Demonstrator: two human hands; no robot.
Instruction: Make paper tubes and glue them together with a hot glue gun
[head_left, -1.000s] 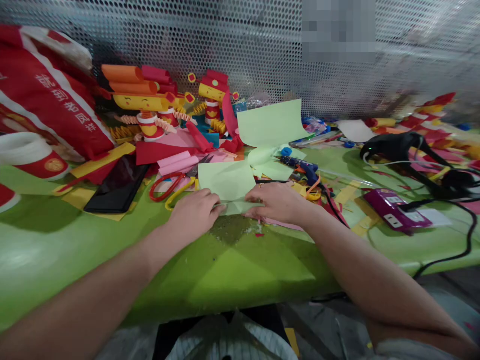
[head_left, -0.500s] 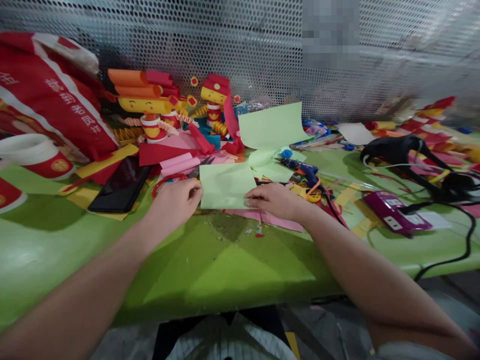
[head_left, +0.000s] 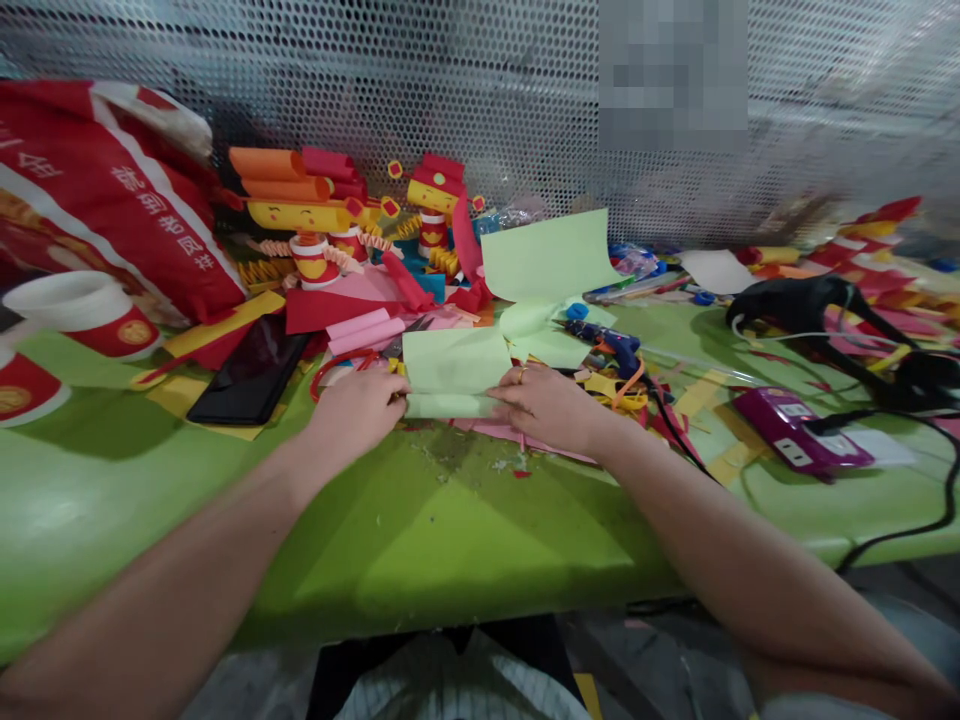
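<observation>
A pale green sheet of paper (head_left: 456, 360) is stretched between my two hands near the middle of the green table. Its near edge is turned up into a narrow fold or roll. My left hand (head_left: 365, 402) pinches the paper's left side, fingers curled. On the other side my right hand (head_left: 551, 408), with a ring on one finger, grips the near right corner. Red-handled scissors (head_left: 330, 368) lie partly behind my left hand. Beyond the paper stands another light green sheet (head_left: 547, 255), curved upright. A blue glue gun (head_left: 611, 342) rests past my right hand.
Paper-cup figures (head_left: 313, 255), a red bag (head_left: 112, 200), paper cups (head_left: 82, 310) and a black phone (head_left: 247, 372) occupy the left side. At right are a purple power strip (head_left: 795, 425), black cables and a black strap (head_left: 802, 320). Paper scraps (head_left: 697, 390) lie around.
The near edge of the green paper, flat before, is now turned up into a narrow strip. Both hands keep hold of its sides, and the view has shifted slightly.
</observation>
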